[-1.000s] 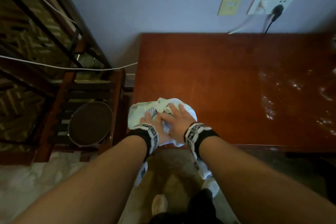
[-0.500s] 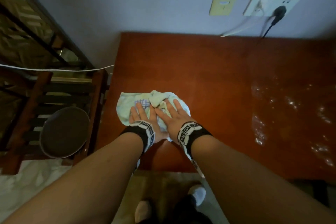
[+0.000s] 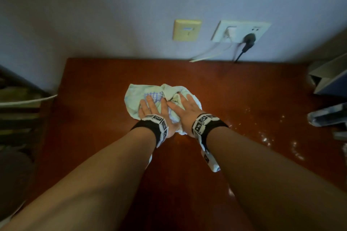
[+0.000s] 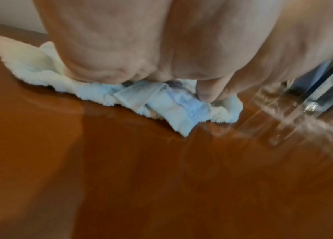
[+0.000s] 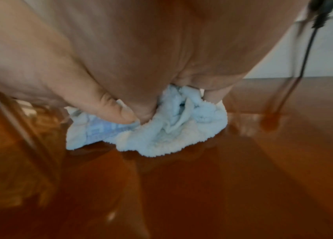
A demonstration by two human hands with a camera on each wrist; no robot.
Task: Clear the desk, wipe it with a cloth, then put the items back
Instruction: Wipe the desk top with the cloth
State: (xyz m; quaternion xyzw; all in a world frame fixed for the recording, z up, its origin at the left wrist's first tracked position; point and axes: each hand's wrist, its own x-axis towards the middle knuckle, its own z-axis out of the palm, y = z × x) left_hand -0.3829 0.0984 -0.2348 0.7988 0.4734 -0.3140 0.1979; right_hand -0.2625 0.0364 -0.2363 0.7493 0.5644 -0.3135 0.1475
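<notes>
**On the table: two hands flat on one cloth**

Across the frame, one reddish-brown wooden table (image 3: 234, 90) set against a pale wall (image 3: 112, 15). Shiny wet patches and droplets on its right part.

Counts: one table, one cloth, two hands, two wall plates, two wrist bands.

Two forearms reach in from the bottom edge, each with a black band carrying black-and-white marker tags at the wrist.

One crumpled cloth (image 3: 135, 95), pale green-white with a blue check patch, lies on the table left of centre, about midway between front and back edge. Wrist views show it bunched and fluffy, flat against the wood.

Left hand (image 3: 153, 108) lies palm down on the cloth's left half, fingers (image 3: 150, 100) straight, slightly spread, pressing on the fabric. Right hand (image 3: 185, 108) lies palm down on the right half, just beside the left, fingers (image 3: 189, 97) straight and slightly apart; the thumb presses the cloth in the right wrist view. Neither hand curls around the fabric.

Right edge: grey and dark blurred objects (image 3: 330, 80), too cut off to identify; no container contents readable.

On the wall: one yellowish switch plate (image 3: 186, 30), one white socket plate (image 3: 240, 31) with a black plug (image 3: 248, 40) and a white plug; cables drop behind the table's back edge.
</notes>
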